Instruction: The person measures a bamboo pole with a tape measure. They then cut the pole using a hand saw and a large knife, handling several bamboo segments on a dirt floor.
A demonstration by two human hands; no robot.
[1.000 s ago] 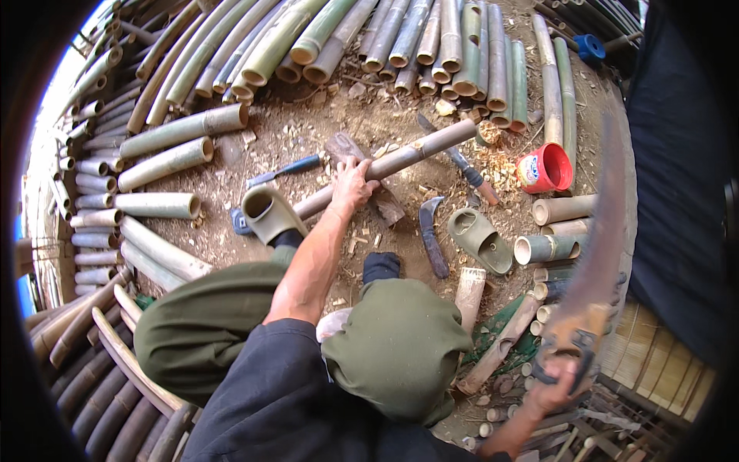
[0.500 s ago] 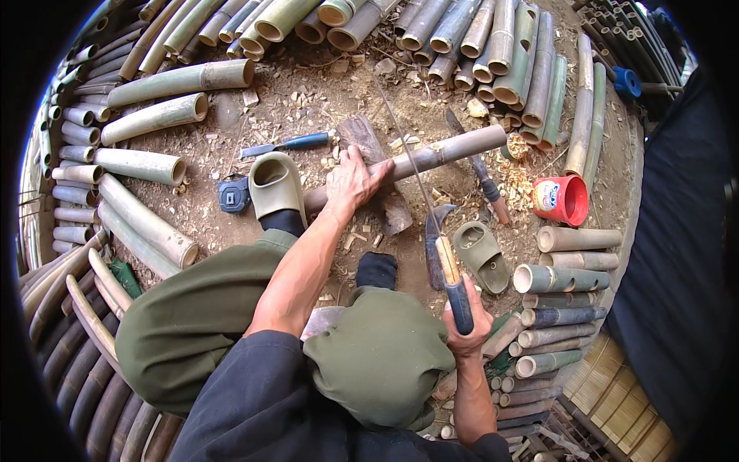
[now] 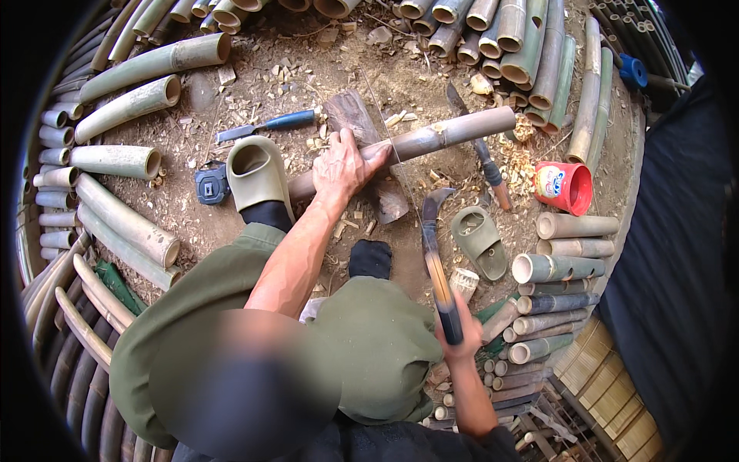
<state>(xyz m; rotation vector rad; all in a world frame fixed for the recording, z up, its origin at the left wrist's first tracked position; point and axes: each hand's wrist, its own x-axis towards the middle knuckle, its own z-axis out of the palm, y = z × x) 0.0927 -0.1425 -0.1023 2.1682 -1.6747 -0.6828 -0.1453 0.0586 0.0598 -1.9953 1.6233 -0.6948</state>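
Observation:
My left hand (image 3: 340, 168) is wrapped over a brownish bamboo tube (image 3: 456, 132), pressing it onto a split wooden block (image 3: 352, 114) on the ground. In my right hand (image 3: 462, 339) is a handsaw (image 3: 439, 283) with a pale wooden and black grip. Its thin blade runs up and away, crossing the bamboo just right of my left fingers. How deep the cut goes cannot be made out. A hooked blade (image 3: 433, 206) lies partly behind the saw. Beyond it, a dark-bladed knife (image 3: 488, 165) passes under the tube's free end.
A blue-handled chisel (image 3: 289, 120) and a tape measure (image 3: 212, 185) lie left, near a sandal (image 3: 248, 171) on my foot. Another sandal (image 3: 483, 248), a red bucket (image 3: 573, 189) and bamboo sections (image 3: 558, 268) are right. Bamboo stacks (image 3: 154, 65) ring the wood-chip-strewn ground.
My right hand has drawn the saw back toward me, its blade still across the bamboo. My left hand keeps its hold. The whole view has shifted slightly.

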